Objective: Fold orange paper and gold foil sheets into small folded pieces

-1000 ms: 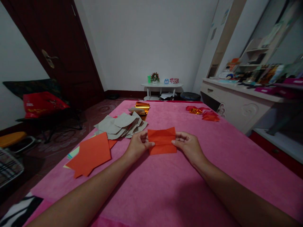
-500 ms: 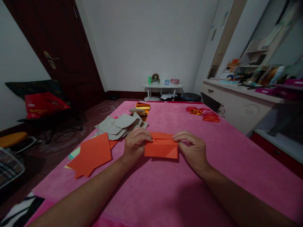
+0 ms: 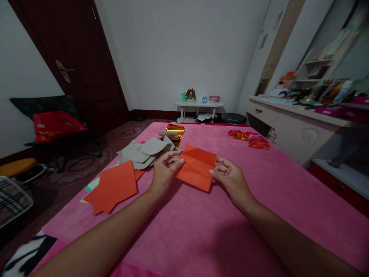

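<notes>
An orange sheet of paper (image 3: 197,166) with crease lines across it is held up over the pink-covered table, turned at a slant. My left hand (image 3: 167,167) pinches its left edge between thumb and fingers. On the opposite edge, my right hand (image 3: 227,175) grips the sheet the same way, thumb on top. Left of my left hand lies a stack of orange paper (image 3: 115,186), with paler sheets showing under its edge. Behind that stack, grey paper pieces (image 3: 141,153) are heaped loosely.
Gold foil (image 3: 175,130) lies at the table's far left. Red and gold folded pieces (image 3: 240,135) sit at the far right. The pink cloth (image 3: 273,215) covers the table. A white dresser (image 3: 294,119) stands to the right, a chair with a red bag (image 3: 59,126) to the left.
The orange paper has gone from partly folded over to opened out, and it has turned to a slant. Both hands have shifted their grip on its edges.
</notes>
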### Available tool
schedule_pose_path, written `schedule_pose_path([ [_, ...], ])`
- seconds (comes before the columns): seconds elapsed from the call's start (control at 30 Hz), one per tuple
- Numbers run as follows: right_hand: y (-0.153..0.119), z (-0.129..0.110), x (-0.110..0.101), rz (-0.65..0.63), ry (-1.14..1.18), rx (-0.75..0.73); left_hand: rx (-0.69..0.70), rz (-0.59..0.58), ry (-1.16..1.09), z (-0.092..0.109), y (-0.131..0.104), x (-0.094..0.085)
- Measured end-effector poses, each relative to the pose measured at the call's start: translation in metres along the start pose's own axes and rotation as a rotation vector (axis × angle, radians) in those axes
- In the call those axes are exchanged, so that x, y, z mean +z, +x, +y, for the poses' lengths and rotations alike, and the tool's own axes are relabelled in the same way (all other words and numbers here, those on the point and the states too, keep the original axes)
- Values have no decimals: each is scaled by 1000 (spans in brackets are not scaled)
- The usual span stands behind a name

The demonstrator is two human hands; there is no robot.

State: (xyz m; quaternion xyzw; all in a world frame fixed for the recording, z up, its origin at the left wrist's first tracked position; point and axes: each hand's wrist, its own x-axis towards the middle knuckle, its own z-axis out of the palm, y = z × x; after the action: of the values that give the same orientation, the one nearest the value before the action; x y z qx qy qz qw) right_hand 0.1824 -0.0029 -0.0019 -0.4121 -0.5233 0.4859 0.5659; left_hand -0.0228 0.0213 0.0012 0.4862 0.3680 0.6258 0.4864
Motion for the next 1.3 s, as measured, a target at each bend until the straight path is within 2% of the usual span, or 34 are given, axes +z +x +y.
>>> schedule_pose_path([
  [0.23, -1, -1, -2, 11, 1, 34, -109, -17, -2, -3, 1, -1],
  [0.33, -1, -7, -3, -39, -19, 86, -144, -91, 68, 1, 6, -5],
  [0.4, 0, -13, -5, -92, -17, 127, -186, -233, 155, 8, 13, -9],
  [0.47, 1, -20, -6, -160, -5, 182, -222, -444, 262, 18, 21, -10],
  [0.6, 1, -31, -5, -248, -47, 233, -226, -840, 417, 38, 35, 3],
  [0.67, -1, -35, -2, -282, -108, 195, -204, -944, 467, 46, 38, 17],
  [0.73, -2, -38, 1, -327, -194, 132, -147, -981, 490, 52, 39, 32],
  [0.8, -3, -39, 3, -319, -308, 77, -81, -982, 499, 57, 37, 44],
  [0.87, -2, -40, 2, -242, -399, 40, -3, -944, 501, 62, 34, 51],
  [0.93, -1, -41, 0, -129, -422, -2, 109, -835, 515, 66, 29, 52],
  [1.0, 1, -42, -1, -1, -393, -72, 247, -674, 563, 66, 24, 48],
  [1.1, 1, -43, -2, 159, -333, -251, 385, -506, 664, 59, 16, 35],
  [1.17, -2, -43, -1, 169, -305, -425, 468, -471, 689, 50, 10, 28],
  [1.3, -10, -41, 2, 93, -344, -705, 807, -427, 565, 33, -2, 19],
])
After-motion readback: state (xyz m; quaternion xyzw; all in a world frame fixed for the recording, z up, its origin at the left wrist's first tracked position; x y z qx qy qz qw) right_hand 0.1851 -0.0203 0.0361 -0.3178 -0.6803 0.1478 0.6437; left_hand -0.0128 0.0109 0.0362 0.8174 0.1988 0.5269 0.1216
